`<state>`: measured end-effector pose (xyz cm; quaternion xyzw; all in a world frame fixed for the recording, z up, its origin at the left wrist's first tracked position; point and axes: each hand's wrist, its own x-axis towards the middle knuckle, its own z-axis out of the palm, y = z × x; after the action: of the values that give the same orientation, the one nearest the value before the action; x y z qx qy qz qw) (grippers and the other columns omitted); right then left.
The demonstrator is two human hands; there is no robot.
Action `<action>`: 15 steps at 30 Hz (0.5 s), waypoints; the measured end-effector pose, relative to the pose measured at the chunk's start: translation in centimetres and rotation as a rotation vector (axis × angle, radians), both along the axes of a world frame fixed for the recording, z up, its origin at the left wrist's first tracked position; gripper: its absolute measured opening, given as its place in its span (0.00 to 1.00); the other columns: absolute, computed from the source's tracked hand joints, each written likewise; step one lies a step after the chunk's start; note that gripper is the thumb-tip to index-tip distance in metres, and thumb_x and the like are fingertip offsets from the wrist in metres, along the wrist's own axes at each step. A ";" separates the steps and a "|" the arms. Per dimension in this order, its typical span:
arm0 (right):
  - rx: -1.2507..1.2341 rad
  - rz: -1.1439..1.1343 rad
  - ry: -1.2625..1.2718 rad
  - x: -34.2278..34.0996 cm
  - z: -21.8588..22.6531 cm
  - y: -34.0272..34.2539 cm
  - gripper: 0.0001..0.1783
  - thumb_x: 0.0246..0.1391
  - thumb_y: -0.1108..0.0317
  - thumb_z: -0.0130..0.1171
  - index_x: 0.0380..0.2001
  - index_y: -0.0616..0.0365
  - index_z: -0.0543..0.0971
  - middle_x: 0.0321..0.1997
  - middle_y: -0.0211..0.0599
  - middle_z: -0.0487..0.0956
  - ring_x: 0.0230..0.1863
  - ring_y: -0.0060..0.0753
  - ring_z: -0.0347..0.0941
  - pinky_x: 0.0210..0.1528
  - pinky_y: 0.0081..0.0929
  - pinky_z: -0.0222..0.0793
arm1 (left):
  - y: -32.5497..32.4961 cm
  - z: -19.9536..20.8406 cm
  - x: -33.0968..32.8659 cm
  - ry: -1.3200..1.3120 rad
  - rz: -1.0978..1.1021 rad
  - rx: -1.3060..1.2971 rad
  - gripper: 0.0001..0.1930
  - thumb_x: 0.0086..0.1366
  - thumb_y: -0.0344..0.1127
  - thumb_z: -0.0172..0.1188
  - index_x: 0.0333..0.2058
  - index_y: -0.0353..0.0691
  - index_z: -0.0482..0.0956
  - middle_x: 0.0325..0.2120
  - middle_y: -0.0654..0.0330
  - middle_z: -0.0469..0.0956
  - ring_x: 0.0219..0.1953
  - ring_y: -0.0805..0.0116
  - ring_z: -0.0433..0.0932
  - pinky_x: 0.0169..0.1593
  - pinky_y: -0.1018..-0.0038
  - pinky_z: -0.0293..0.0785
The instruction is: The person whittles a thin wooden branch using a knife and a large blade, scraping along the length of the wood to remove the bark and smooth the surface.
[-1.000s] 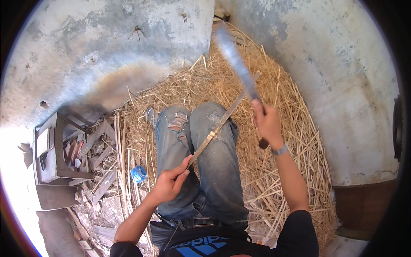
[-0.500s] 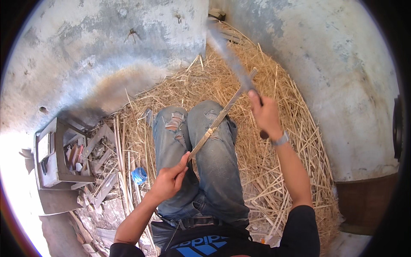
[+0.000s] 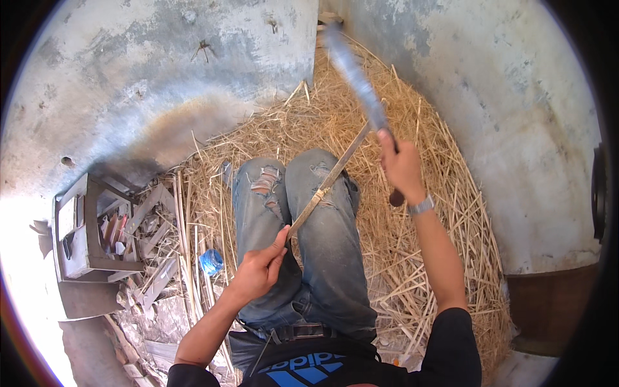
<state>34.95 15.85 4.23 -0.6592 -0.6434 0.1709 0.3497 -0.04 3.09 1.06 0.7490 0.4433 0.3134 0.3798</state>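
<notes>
Over the right knee of the faded jeans [image 3: 332,258], a long, narrow strip [image 3: 336,170] that looks like bamboo or wood slants up and away from the body, with a paler, knotty spot partway along it. The left hand [image 3: 258,271] has its near end, the fingers closed in a pinch with the thumb laid along it. Near the far end, the blurred blade of a long knife [image 3: 356,79] crosses the line of the strip; whether the two touch I cannot tell. The right hand [image 3: 403,169] is wrapped closed around the knife's dark handle. The strip should be light and fairly stiff, with some spring along its length, and its edges may splinter, so a firm hold at the near end, well apart from the blade, seems right. The knife is probably blade-heavy, better held by the full handle. Dry straw-like slivers [image 3: 425,258] cover the floor around the legs.
</notes>
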 end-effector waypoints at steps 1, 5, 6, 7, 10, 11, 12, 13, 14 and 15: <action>-0.026 -0.118 0.119 0.9 -0.2 1.5 0.32 0.69 0.45 0.56 0.25 0.65 0.83 0.14 0.40 0.74 0.18 0.36 0.75 0.23 0.37 0.68 | 0.0 0.3 0.0 0.009 -0.005 -0.006 0.27 0.71 0.25 0.58 0.68 0.41 0.69 0.20 0.41 0.72 0.20 0.46 0.77 0.30 0.64 0.74; -0.055 -0.039 0.165 -1.8 -1.8 -1.0 0.32 0.69 0.45 0.56 0.26 0.67 0.83 0.14 0.41 0.74 0.17 0.35 0.72 0.23 0.37 0.66 | 0.6 1.0 0.3 0.033 -0.023 -0.221 0.26 0.72 0.26 0.57 0.68 0.40 0.69 0.28 0.41 0.81 0.27 0.59 0.84 0.37 0.70 0.77; 0.062 0.059 0.123 -4.2 -2.0 -3.2 0.31 0.69 0.46 0.56 0.28 0.67 0.84 0.14 0.42 0.74 0.17 0.35 0.71 0.22 0.37 0.65 | 0.5 0.5 0.1 0.033 -0.018 -0.235 0.26 0.72 0.26 0.57 0.68 0.40 0.69 0.28 0.41 0.81 0.27 0.59 0.84 0.37 0.70 0.77; 0.180 0.156 0.087 -6.0 -1.6 -4.8 0.31 0.69 0.46 0.56 0.30 0.68 0.85 0.14 0.42 0.74 0.16 0.34 0.70 0.22 0.38 0.64 | 0.4 0.0 -0.3 -0.073 -0.018 -0.256 0.25 0.73 0.26 0.56 0.68 0.37 0.69 0.37 0.42 0.83 0.34 0.65 0.85 0.43 0.73 0.77; -0.061 0.276 0.072 -5.3 -0.6 -5.4 0.30 0.69 0.46 0.57 0.33 0.69 0.85 0.14 0.43 0.74 0.16 0.34 0.71 0.23 0.37 0.65 | 0.5 -1.4 -1.0 -0.207 -0.032 -0.233 0.25 0.75 0.27 0.55 0.69 0.36 0.68 0.34 0.59 0.76 0.34 0.78 0.74 0.40 0.79 0.70; -0.059 0.278 0.075 -4.6 0.0 -5.0 0.30 0.69 0.46 0.57 0.33 0.69 0.85 0.14 0.43 0.74 0.16 0.34 0.71 0.23 0.37 0.65 | 0.5 -1.3 -1.0 -0.224 -0.036 -0.211 0.25 0.75 0.27 0.54 0.69 0.36 0.67 0.28 0.67 0.72 0.29 0.82 0.69 0.35 0.81 0.67; -0.061 0.173 0.029 -3.7 0.8 -3.9 0.30 0.69 0.47 0.57 0.33 0.69 0.85 0.14 0.42 0.74 0.16 0.33 0.70 0.22 0.37 0.64 | 0.5 -1.2 -0.9 -0.243 -0.043 -0.189 0.25 0.76 0.27 0.54 0.70 0.37 0.67 0.21 0.74 0.67 0.25 0.85 0.63 0.31 0.82 0.64; -0.063 0.069 -0.016 -2.7 1.4 -2.8 0.30 0.69 0.47 0.57 0.32 0.68 0.85 0.14 0.41 0.74 0.16 0.33 0.70 0.22 0.36 0.64 | 0.5 -0.6 -0.8 -0.220 -0.052 -0.257 0.25 0.76 0.27 0.54 0.70 0.37 0.66 0.22 0.75 0.67 0.25 0.86 0.63 0.30 0.82 0.63; -0.054 0.063 -0.021 -1.0 1.1 -1.4 0.30 0.69 0.47 0.57 0.32 0.68 0.85 0.14 0.41 0.74 0.16 0.33 0.70 0.22 0.36 0.64 | 0.7 -0.4 -0.6 -0.212 -0.066 -0.281 0.25 0.76 0.27 0.54 0.70 0.37 0.66 0.22 0.75 0.66 0.24 0.86 0.62 0.30 0.83 0.63; -0.034 -0.058 0.130 0.8 0.0 0.4 0.31 0.69 0.45 0.57 0.29 0.67 0.84 0.13 0.38 0.72 0.15 0.30 0.68 0.21 0.34 0.63 | 0.9 0.0 -0.4 -0.201 -0.074 -0.303 0.26 0.76 0.27 0.54 0.70 0.37 0.66 0.22 0.75 0.66 0.24 0.86 0.62 0.29 0.83 0.62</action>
<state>35.70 16.29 4.20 -0.6710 -0.5970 0.2139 0.3842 -0.48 3.99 1.06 0.6642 0.4173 0.3020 0.5418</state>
